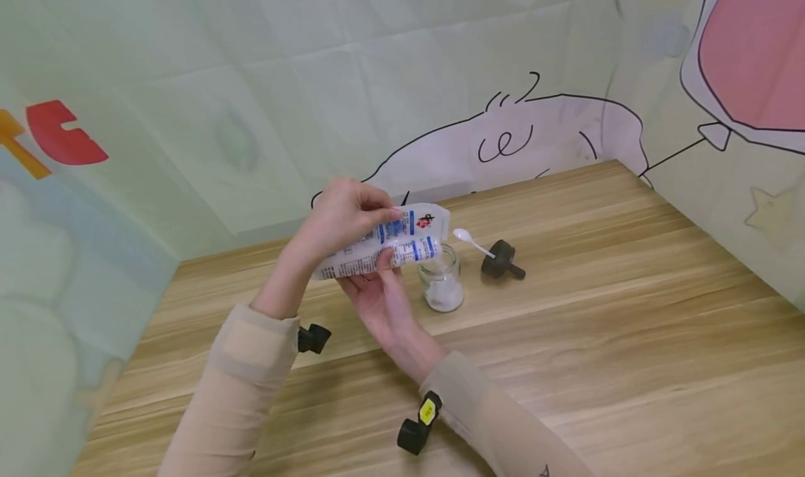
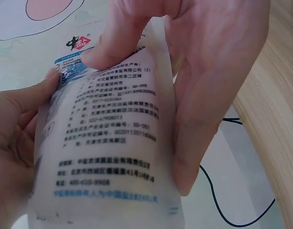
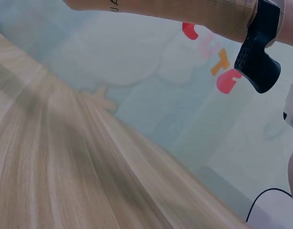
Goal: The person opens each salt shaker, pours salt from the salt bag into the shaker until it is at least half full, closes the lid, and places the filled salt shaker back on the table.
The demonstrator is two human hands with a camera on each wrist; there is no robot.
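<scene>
Both hands hold a printed white salt bag [image 1: 411, 229], tilted with its right end over the mouth of a glass jar [image 1: 442, 281]. White salt lies in the jar. From above, my left hand [image 1: 342, 218] pinches the bag's upper side; its fingers press on the film in the left wrist view, where the bag [image 2: 103, 157] shows rows of print. My right hand [image 1: 386, 309] grips the lower side from beneath, thumb on the front. In the right wrist view only a sliver of the bag [image 3: 292, 107] shows at the right edge.
Right of the jar lies a black lid [image 1: 499, 259] with a small white spoon [image 1: 464, 236] leaning on it. Everything stands on a wood-grain table [image 1: 597, 337], with a printed cloth wall [image 1: 283, 114] behind. Black camera mounts [image 1: 418, 424] sit on the wrists.
</scene>
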